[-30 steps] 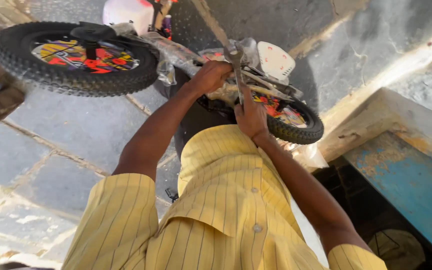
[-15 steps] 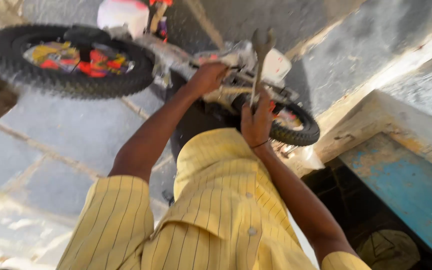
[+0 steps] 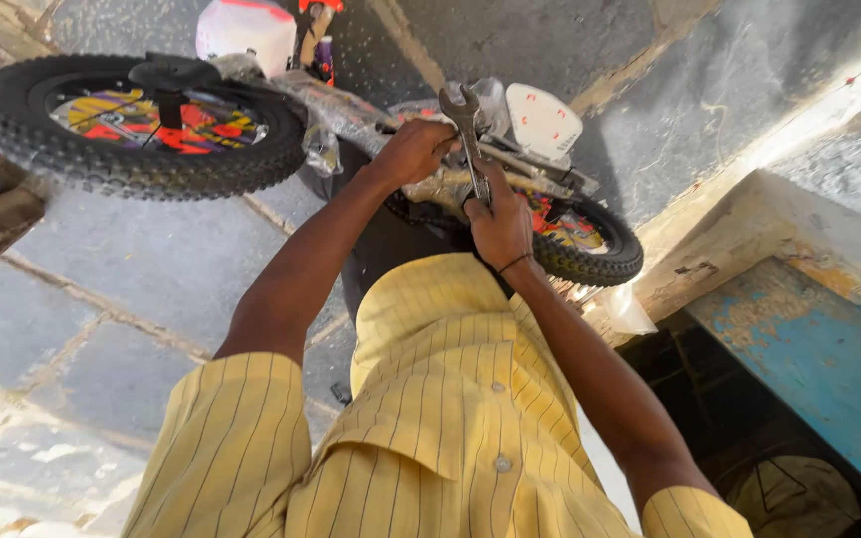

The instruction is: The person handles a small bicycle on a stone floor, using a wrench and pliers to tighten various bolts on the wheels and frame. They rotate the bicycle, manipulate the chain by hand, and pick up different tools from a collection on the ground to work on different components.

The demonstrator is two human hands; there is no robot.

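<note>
A small child's bicycle (image 3: 351, 110) lies on stone paving, its frame wrapped in clear plastic, with a front wheel (image 3: 142, 125) at left and a rear wheel (image 3: 590, 239) at right. My left hand (image 3: 413, 151) grips the wrapped frame near the middle. My right hand (image 3: 498, 227) is closed around the handle of a metal open-ended spanner (image 3: 468, 130), whose jaw points up, away from me. Both arms reach forward from yellow striped shirt sleeves.
Grey stone slabs (image 3: 132, 269) cover the ground at left. A stone step edge (image 3: 749, 199) runs at right beside a worn blue painted surface (image 3: 819, 349). A white panel (image 3: 542, 120) sits on the bicycle near the rear wheel.
My right hand has lifted the spanner upright beside the frame, and my left hand stays on the frame. The camera view has shifted a little.
</note>
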